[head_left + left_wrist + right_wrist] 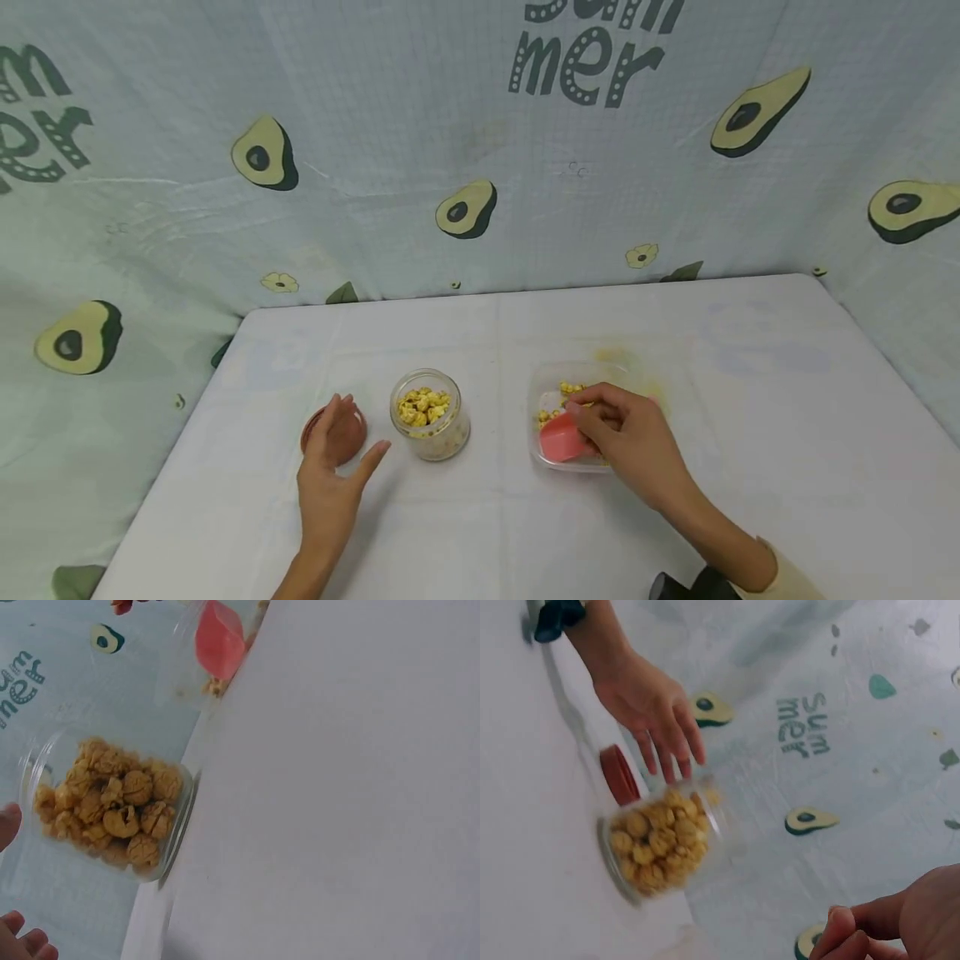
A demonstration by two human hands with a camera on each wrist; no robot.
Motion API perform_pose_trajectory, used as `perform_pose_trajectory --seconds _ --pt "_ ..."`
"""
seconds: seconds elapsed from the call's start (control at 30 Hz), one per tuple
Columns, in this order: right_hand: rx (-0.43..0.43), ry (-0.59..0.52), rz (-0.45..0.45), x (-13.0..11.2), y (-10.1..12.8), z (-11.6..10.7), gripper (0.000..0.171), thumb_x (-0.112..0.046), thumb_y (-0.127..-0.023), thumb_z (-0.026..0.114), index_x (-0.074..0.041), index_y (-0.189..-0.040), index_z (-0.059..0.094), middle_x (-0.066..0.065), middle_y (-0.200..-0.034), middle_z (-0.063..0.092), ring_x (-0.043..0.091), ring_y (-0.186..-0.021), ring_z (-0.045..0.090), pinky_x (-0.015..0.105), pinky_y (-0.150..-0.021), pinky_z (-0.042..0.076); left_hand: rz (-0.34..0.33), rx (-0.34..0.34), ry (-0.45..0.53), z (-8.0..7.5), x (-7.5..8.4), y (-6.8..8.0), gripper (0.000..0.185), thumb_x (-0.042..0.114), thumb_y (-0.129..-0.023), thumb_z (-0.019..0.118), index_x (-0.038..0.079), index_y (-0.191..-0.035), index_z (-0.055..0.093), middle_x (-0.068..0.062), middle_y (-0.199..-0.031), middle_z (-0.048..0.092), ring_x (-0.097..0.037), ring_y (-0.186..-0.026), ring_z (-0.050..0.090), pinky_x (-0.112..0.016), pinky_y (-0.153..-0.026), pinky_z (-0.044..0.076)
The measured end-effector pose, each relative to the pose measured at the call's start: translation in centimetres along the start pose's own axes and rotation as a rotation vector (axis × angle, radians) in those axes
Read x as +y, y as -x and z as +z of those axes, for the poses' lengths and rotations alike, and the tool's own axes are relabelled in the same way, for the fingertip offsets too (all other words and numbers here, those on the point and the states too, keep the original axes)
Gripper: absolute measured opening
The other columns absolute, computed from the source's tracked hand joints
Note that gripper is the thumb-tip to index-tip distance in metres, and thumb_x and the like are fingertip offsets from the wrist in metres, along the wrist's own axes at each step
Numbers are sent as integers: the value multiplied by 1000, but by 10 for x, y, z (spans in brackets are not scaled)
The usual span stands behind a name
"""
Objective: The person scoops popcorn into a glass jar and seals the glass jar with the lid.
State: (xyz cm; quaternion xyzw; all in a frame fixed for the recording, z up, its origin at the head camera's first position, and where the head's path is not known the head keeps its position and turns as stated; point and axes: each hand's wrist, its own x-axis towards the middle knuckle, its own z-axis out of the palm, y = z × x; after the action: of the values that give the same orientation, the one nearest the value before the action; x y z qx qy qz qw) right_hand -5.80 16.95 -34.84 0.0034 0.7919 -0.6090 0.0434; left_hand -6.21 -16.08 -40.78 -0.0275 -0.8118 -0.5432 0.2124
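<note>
Scooping step in hand, judged from the layout: right hand (630,437) curled around a pink scoop (561,439) inside a clear tray (537,433) of yellow puffed kernels (568,389), fingers closed on the scoop's near end. Open glass jar (431,414) standing upright on the white table (750,400), to the left of the tray and well apart from the right hand, already holding kernels close to its mouth. Left hand (333,462) held open just left of the jar, fingers straight and loosely together, thumb spread toward the glass but not touching it; a red lid (315,425) lying flat behind the fingers, partly covered by them. For a clean scoop: keep the scoop's blade low along the tray floor, push toward the far heap of kernels, gather a small load only, level it before lifting. Jar nearly full, so small loads advised to avoid spill at the rim. Steady the jar with the left hand, thumb and fingers on opposite sides of the wall, before any tipping over the mouth. In the right wrist view, the jar (660,840) shown with its opening toward the camera and the left hand (649,712) beyond it, fingertips close to the glass, contact not certain. In the left wrist view, only fingertips at the lower left edge, beside the jar (112,806).
</note>
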Motion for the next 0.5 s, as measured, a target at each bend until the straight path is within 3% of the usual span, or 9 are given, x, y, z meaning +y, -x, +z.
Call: perform_pose_trajectory --seconds 0.1,0.17,0.33,0.5 --pt "-26 -134 -3 -3 0 23 22 -24 -91 68 -6 -103 66 17 -81 63 28 -69 62 33 -66 59 -30 40 -73 -10 -4 -4 81 -4 -74 79 12 -144 42 -6 -137 51 -9 -124 46 -14 -101 36" --pt "-46 -171 -20 -6 -1 38 19 -21 -91 68 -6 -103 66 16 -83 64 27 -72 64 33 -69 59 -81 50 -109 -16 -7 -7 80 1 -75 81 12 -145 42 -5 -140 48 -13 -128 43 -23 -104 36" --pt "-59 -140 -63 -7 -3 74 18 -21 -90 69 -10 -104 66 6 -89 64 18 -80 64 26 -72 55 -256 22 -173 -29 -14 -11 86 18 -76 83 9 -147 36 -13 -147 36 -30 -136 30 -53 -109 29" --pt "-41 -70 -105 -3 -5 100 34 -21 -88 70 -8 -118 58 3 -107 62 17 -97 59 28 -81 53 -337 -26 -194 -31 -22 -14 95 24 -76 83 9 -151 27 -20 -150 29 -35 -138 25 -56 -111 24"
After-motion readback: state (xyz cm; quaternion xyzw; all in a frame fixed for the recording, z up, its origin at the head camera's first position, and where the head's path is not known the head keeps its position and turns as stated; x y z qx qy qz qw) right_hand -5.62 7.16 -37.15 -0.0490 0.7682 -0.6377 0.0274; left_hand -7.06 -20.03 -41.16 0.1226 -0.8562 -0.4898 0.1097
